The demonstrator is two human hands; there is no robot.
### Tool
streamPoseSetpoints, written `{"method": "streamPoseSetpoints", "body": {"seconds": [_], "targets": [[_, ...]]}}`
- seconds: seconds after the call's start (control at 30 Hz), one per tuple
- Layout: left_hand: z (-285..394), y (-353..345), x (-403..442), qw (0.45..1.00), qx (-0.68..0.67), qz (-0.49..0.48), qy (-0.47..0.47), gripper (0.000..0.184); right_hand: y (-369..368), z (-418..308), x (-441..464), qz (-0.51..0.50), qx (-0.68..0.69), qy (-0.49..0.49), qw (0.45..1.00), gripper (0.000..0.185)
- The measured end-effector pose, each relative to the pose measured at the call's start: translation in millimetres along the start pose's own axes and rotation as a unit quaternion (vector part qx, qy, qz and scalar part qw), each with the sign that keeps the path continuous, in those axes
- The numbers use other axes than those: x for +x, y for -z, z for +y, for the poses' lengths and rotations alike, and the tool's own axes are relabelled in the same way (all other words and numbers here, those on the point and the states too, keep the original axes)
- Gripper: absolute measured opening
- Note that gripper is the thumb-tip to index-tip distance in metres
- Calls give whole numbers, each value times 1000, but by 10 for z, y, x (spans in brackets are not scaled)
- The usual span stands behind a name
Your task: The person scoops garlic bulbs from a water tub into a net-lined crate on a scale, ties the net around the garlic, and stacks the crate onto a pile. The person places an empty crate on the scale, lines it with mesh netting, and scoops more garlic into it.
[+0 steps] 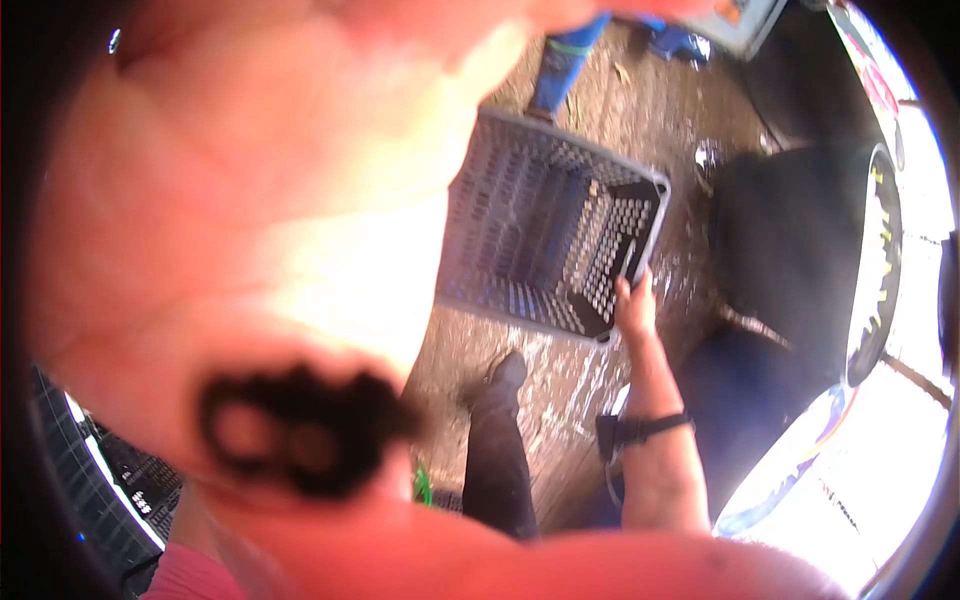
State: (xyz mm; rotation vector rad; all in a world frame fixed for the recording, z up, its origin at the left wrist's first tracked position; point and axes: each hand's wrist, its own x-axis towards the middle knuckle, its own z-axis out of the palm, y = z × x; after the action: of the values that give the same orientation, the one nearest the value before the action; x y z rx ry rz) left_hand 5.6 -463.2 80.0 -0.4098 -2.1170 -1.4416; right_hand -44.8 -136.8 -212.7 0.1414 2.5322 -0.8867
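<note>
My left hand (pixel 240 200) is very close to the camera and fills the left side of the view, badly blurred. Its fingers cannot be made out. A dark, looped shape (pixel 320 430) lies against its skin, too blurred to name. My right hand (pixel 636 305) comes in from the lower right, with a black band (pixel 650 430) around the wrist. Its fingers are closed on the rim of a grey slatted crate (pixel 560 230), near one corner. The inside of the crate shows only bare slats; its left part is hidden behind my left hand.
Large black tubs (pixel 790 240) stand along the right. The brown floor (pixel 610 90) looks wet. At the top are a person's blue-clad leg (pixel 568 65) and part of a light container (pixel 745 25). A dark-trousered leg (pixel 497 460) reaches up from the bottom.
</note>
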Motion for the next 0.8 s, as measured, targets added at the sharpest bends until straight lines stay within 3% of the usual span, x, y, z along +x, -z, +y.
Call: {"method": "streamPoseSetpoints", "body": {"seconds": [0.07,0.1,0.13,0.2,0.27,0.33,0.4,0.43,0.5,0.53,0.57,0.63,0.67,0.7,0.8], "targets": [[72,100,-52,1000,11,7,5,78,-106,147,-171,71,9,56,996,65],[125,170,-81,1000,15,12,6,79,-70,122,-278,18,105,-37,994,64],[169,244,-92,1000,18,16,5,79,-104,156,-325,15,86,-79,993,64],[289,375,-158,999,19,26,13,80,-229,400,-468,11,286,-41,957,68],[424,517,-332,997,29,58,29,81,-153,451,-647,-6,108,-67,992,72],[539,671,-519,994,36,96,43,82,-101,505,-846,-22,177,-102,979,73],[691,840,-727,987,34,143,66,84,-54,674,-990,-77,249,-67,963,70],[803,914,-863,982,27,165,85,84,132,590,-1126,-119,215,-79,966,68],[970,969,-1214,962,-26,228,151,85,166,496,-1371,-105,137,-164,971,67],[1053,907,-1480,937,-68,276,202,86,187,668,-1418,-146,88,-171,971,69],[1182,787,-1833,882,-121,336,307,77,195,840,-1467,-157,99,-210,960,70],[1426,522,-2496,749,-159,427,481,56,290,841,-1555,-262,-4,-255,931,55],[1467,344,-2942,721,-126,451,511,52,305,916,-1594,-325,-8,-246,913,46],[1594,182,-3299,686,-111,481,535,46,304,811,-1714,-326,-38,-229,917,41],[2005,-208,-4197,577,-97,541,605,28,261,521,-1937,-405,-113,-203,884,38]]}}
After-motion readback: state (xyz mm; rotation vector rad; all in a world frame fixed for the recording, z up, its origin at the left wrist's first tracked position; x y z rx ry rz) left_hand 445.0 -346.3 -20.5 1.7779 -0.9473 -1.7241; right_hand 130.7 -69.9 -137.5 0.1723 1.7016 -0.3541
